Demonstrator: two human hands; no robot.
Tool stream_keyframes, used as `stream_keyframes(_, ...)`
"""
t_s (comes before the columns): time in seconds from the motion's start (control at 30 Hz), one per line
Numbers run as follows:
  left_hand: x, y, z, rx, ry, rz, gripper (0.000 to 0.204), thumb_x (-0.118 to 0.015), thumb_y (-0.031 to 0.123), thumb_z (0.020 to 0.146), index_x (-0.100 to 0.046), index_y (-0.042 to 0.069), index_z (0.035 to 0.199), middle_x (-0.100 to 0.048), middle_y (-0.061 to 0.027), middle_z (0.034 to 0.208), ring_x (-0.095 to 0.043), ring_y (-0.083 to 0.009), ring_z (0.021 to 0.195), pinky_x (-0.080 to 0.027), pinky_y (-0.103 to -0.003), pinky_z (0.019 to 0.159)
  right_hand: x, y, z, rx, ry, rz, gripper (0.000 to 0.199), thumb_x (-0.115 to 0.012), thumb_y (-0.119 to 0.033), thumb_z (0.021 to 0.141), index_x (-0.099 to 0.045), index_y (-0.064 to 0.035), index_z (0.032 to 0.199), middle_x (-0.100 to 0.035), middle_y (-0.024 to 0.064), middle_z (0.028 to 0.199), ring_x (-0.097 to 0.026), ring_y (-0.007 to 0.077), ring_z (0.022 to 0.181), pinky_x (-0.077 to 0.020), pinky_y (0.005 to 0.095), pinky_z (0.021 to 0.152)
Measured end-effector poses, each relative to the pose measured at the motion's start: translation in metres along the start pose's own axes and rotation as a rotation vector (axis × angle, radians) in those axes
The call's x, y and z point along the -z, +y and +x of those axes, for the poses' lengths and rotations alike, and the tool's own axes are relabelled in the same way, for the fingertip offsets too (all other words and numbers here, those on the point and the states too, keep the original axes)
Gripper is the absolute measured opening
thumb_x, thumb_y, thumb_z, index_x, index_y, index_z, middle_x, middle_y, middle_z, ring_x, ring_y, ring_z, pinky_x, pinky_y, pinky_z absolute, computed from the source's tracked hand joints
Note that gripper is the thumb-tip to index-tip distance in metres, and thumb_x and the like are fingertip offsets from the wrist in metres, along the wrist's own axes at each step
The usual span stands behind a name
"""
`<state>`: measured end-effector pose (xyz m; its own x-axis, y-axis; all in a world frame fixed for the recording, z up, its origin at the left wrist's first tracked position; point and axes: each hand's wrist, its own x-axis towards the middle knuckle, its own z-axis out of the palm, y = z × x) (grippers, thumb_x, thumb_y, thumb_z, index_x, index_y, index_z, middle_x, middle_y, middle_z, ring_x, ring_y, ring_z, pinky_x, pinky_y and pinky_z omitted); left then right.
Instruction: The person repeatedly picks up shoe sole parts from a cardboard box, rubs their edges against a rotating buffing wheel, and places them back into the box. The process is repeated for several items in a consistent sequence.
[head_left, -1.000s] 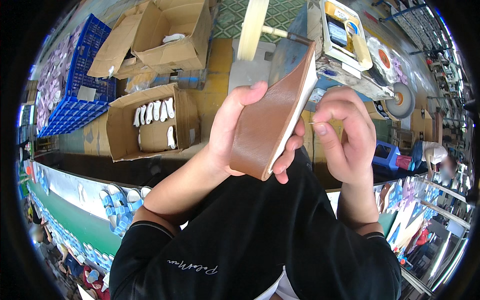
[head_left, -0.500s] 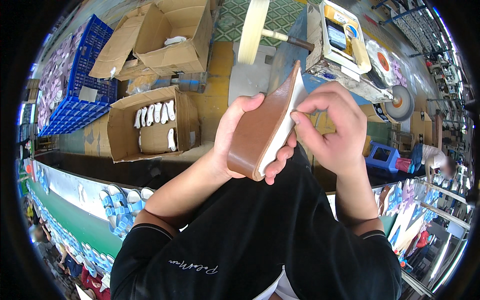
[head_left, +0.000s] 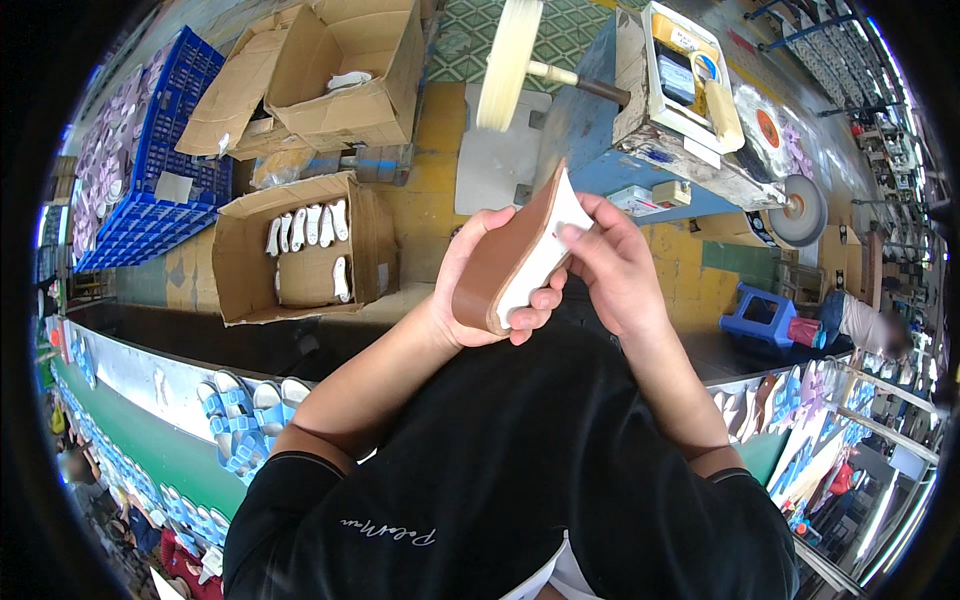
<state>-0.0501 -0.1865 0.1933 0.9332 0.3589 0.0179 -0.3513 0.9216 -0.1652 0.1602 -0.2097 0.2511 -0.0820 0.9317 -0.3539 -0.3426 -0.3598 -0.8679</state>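
Between my hands, in front of my chest, is a wedge shoe sole (head_left: pixel 500 258) with a smooth brown wrapped side and a white face turned to the right. Its narrow tip points up and away; the thick end is toward me. My left hand (head_left: pixel 447 290) is closed around the thick part, thumb on the brown side and fingertips curling over the lower edge of the white face. My right hand (head_left: pixel 628 275) pinches the narrower part, its thumb pressed on the white face near a small dark spot. Its fingers are partly hidden behind the sole.
Ahead stand a blue machine (head_left: pixel 590 130) with a pale wheel (head_left: pixel 508 65) and a grey wheel (head_left: pixel 798 207). Cardboard boxes (head_left: pixel 385 270) with white pieces and a blue crate (head_left: pixel 160 215) are left. Blue sandals (head_left: pixel 238 420) line a green conveyor (head_left: pixel 160 405). A blue stool (head_left: pixel 757 315) and a person (head_left: pixel 868 325) are right.
My right hand has moved left and down, its thumb now flat on the white face instead of at the edge. The sole has tilted, showing more white, and shifted slightly nearer.
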Motion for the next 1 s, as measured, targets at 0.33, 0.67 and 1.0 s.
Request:
stream_keyframes(0.33,0.013,0.006,0.004,0.009,0.077,0.047,0.091,-0.053,0.074,0.107,-0.066,-0.015,0.122,-0.069,-0.0242,0.093,-0.073,-0.0346,0.064,-0.065,-0.049,0.054,0.006,0.015,0.010,0.005,-0.018,0.003,0.046,-0.088,-0.007,0.104,-0.066,0.0028,0.143,-0.079,0.0089,0.122,-0.073,0.0139,0.109,-0.0586,0.0332,0.101)
stream_keyframes(0.67,0.007,0.004,0.000,-0.150,0.307,0.232,0.082,-0.052,0.071,0.108,-0.070,-0.007,0.125,-0.072,-0.0222,0.091,-0.073,-0.0353,0.063,-0.066,-0.049,0.053,0.011,0.014,0.007,-0.062,-0.109,-0.047,0.091,-0.087,-0.004,0.100,-0.036,0.0023,0.175,-0.067,0.0170,0.147,-0.068,0.0233,0.128,-0.0563,0.0406,0.112)
stream_keyframes(1.0,-0.025,-0.022,0.000,-0.289,0.503,0.758,0.079,-0.049,0.073,0.107,-0.069,-0.002,0.121,-0.073,-0.0170,0.090,-0.074,-0.0294,0.064,-0.063,-0.040,0.058,-0.002,-0.008,-0.016,0.174,-0.119,-0.198,0.080,-0.072,-0.006,0.108,-0.037,-0.0024,0.180,-0.058,0.0226,0.169,-0.066,0.0264,0.142,-0.0534,0.0431,0.119)
